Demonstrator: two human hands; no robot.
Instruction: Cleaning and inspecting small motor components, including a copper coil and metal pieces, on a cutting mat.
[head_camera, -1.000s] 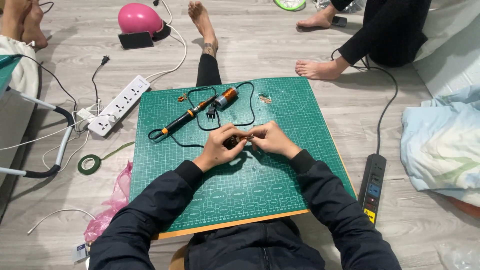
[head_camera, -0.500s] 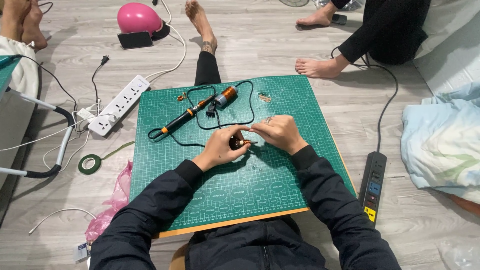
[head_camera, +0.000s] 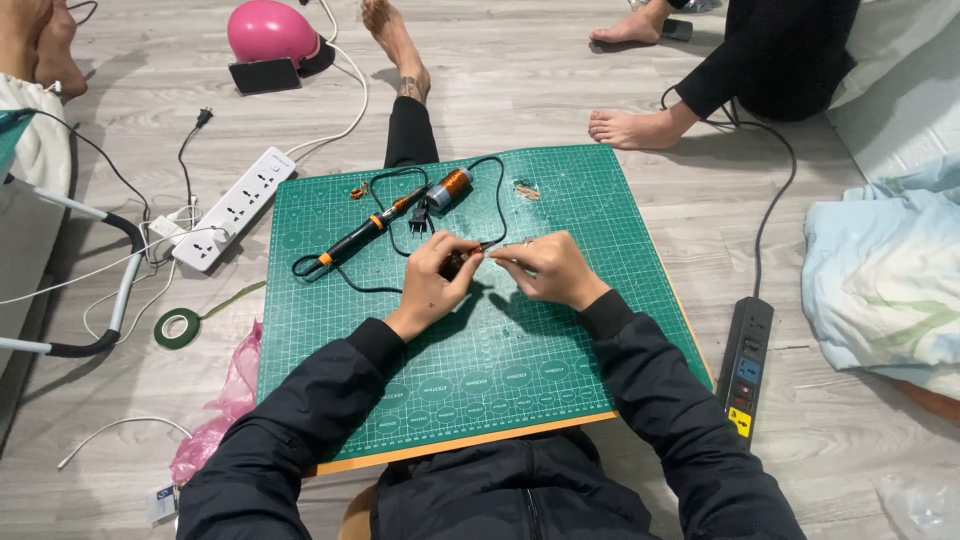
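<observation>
My left hand is closed around a small dark part over the middle of a green cutting mat. My right hand pinches a thin wire or lead that runs to that part. Both forearms are in black sleeves. Just beyond my hands lies a soldering iron with an orange and black handle and a black cord. A copper wire spool lies next to it.
A white power strip and a green tape roll lie left of the mat. A black power strip lies on the right beside a pale blue blanket. A pink dome object and other people's bare feet are at the back.
My hands have shifted slightly apart. The right hand has drawn a little to the right and the thin wire shows between them.
</observation>
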